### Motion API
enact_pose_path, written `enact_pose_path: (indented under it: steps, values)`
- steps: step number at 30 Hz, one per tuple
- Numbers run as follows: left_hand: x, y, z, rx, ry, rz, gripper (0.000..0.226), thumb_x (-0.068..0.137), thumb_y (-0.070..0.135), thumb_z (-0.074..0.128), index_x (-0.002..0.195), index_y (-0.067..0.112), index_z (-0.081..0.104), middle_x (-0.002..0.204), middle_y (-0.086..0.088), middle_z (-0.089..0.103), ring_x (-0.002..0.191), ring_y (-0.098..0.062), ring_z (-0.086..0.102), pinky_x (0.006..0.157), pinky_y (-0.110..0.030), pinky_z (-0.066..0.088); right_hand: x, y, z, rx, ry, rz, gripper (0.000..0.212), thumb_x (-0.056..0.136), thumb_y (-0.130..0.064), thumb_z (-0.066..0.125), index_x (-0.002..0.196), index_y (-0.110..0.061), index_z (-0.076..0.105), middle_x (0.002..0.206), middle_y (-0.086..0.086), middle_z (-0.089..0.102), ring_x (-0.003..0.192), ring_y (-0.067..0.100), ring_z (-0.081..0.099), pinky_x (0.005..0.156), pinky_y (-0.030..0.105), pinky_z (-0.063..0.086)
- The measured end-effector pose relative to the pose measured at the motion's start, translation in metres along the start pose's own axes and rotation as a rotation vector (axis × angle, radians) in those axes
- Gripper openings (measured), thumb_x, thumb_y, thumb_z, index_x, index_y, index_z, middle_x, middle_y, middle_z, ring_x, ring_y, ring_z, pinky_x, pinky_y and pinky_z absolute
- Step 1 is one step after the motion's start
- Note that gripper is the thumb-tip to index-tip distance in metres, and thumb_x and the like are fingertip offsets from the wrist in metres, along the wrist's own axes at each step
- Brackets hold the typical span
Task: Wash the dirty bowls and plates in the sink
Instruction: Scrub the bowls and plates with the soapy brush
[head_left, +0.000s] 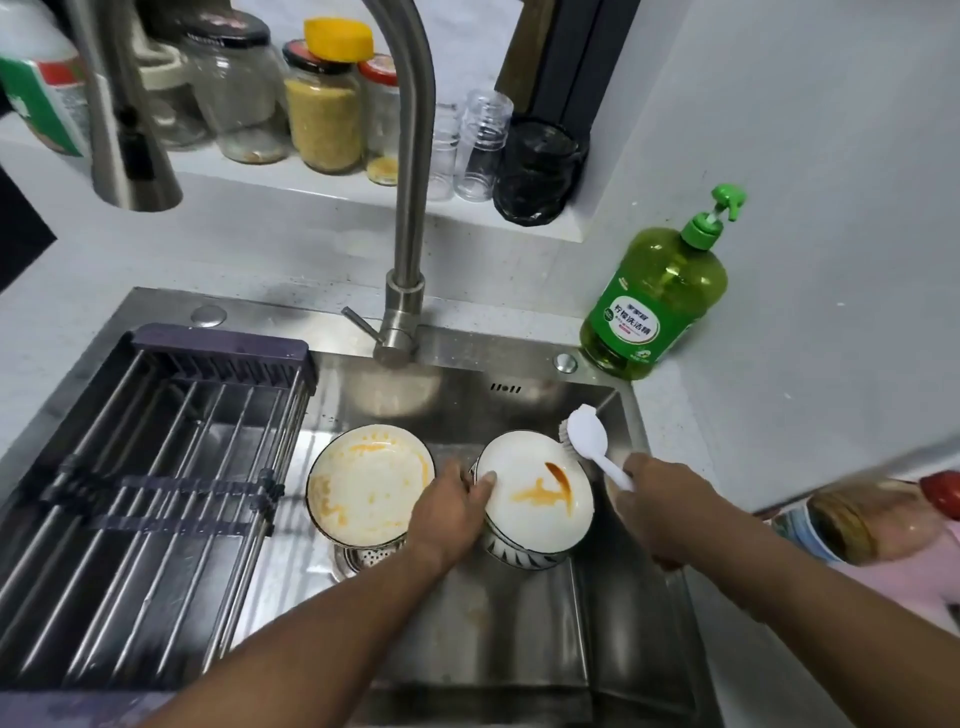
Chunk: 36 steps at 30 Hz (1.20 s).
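Two white dishes stained with orange sauce lie in the steel sink (509, 639). The left plate (363, 483) rests over the drain. My left hand (452, 509) grips the left rim of the right bowl (540, 499), thumb on its inner face; the bowl has a dark patterned outside and is tilted toward me. My right hand (660, 499) holds a white dish brush (589, 441) by its handle, bristle head raised just past the bowl's far right rim.
A tall steel faucet (408, 208) rises behind the basin, no water running. A dark drying rack (156, 493) spans the sink's left half. A green dish soap bottle (660, 296) stands at the back right corner. Jars line the ledge behind (322, 104).
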<state>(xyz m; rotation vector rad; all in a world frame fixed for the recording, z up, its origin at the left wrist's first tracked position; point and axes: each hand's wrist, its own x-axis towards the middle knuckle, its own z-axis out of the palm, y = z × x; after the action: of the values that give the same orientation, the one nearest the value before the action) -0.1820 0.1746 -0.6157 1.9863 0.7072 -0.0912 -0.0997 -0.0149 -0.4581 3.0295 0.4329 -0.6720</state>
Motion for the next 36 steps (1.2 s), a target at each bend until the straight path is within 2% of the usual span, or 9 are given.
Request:
enact_pose_path:
  steps: [3,6,12,17,22,25,30,33,36]
  values:
    - [0.016,0.023,0.011,0.043,-0.083,-0.151,0.055,0.093,0.04,0.065,0.131,0.006,0.044,0.13,-0.012,0.06,0.122,-0.035,0.058,0.096,-0.036,0.045,0.001,0.004,-0.004,0.009,-0.008,0.016,0.013,0.098,-0.031,0.049,0.094,-0.019,0.052,0.084,-0.002,0.059,0.071,0.017,0.058,0.053,0.026,0.038]
    - [0.03,0.025,0.015,0.24,-0.108,-0.182,0.039,0.101,0.021,0.049,0.135,0.001,0.045,0.14,-0.016,0.055,0.13,-0.033,0.053,0.102,-0.036,0.042,0.0,0.008,-0.005,0.024,-0.03,0.019,0.012,0.098,-0.028,0.049,0.099,-0.018,0.055,0.089,0.0,0.062,0.067,0.017,0.058,0.061,0.028,0.046]
    - [0.041,0.029,0.015,0.193,-0.09,-0.254,0.043,0.096,0.018,0.057,0.133,0.001,0.043,0.135,-0.016,0.059,0.125,-0.034,0.057,0.097,-0.035,0.045,-0.002,0.015,0.001,0.029,-0.066,-0.007,0.008,0.099,-0.026,0.053,0.094,-0.02,0.05,0.078,-0.007,0.051,0.058,0.006,0.049,0.051,0.019,0.038]
    - [0.044,0.029,0.013,0.161,-0.113,-0.297,0.044,0.09,0.022,0.066,0.127,0.005,0.05,0.129,-0.012,0.063,0.119,-0.032,0.06,0.091,-0.033,0.048,-0.002,0.01,0.004,0.055,-0.095,0.005,0.007,0.1,-0.024,0.052,0.095,-0.019,0.051,0.082,-0.002,0.056,0.054,0.012,0.055,0.05,0.024,0.051]
    - [0.044,0.037,0.013,0.055,-0.152,-0.259,0.039,0.09,0.022,0.062,0.119,-0.005,0.063,0.122,-0.021,0.067,0.111,-0.037,0.064,0.086,-0.034,0.051,0.0,0.005,0.006,0.046,-0.135,-0.014,0.008,0.099,-0.025,0.054,0.098,-0.017,0.053,0.082,-0.002,0.057,0.046,0.011,0.054,0.041,0.021,0.042]
    - [0.04,0.038,0.01,-0.053,-0.172,-0.252,0.038,0.092,0.018,0.056,0.12,-0.007,0.062,0.121,-0.024,0.066,0.11,-0.038,0.063,0.085,-0.034,0.051,0.001,0.002,0.002,-0.053,-0.119,-0.048,0.014,0.099,-0.033,0.053,0.1,-0.02,0.056,0.079,-0.008,0.052,0.053,0.008,0.052,0.051,0.022,0.042]
    - [0.024,0.039,-0.016,-0.337,-0.193,-0.245,0.033,0.087,0.018,0.047,0.118,0.007,0.054,0.112,-0.024,0.064,0.086,-0.034,0.065,0.047,-0.032,0.055,0.003,-0.008,-0.008,-0.122,-0.063,-0.119,0.018,0.097,-0.04,0.051,0.099,-0.026,0.062,0.082,-0.008,0.059,0.075,0.011,0.059,0.066,0.029,0.049]
    - [0.009,0.039,-0.04,-0.529,-0.162,-0.256,0.03,0.088,0.014,0.043,0.118,0.011,0.048,0.116,-0.023,0.06,0.091,-0.037,0.067,0.055,-0.042,0.058,-0.008,-0.014,-0.017,-0.225,-0.017,-0.19,0.019,0.099,-0.03,0.044,0.107,-0.029,0.061,0.089,-0.009,0.062,0.078,0.013,0.06,0.064,0.03,0.048]
    - [-0.014,0.038,-0.068,-0.645,-0.093,-0.217,0.034,0.088,0.026,0.046,0.121,0.018,0.053,0.117,-0.016,0.066,0.098,-0.037,0.07,0.059,-0.051,0.06,-0.03,-0.023,-0.028,-0.299,0.01,-0.247,0.026,0.1,-0.025,0.042,0.12,-0.034,0.055,0.098,-0.008,0.064,0.082,0.013,0.059,0.063,0.028,0.041]
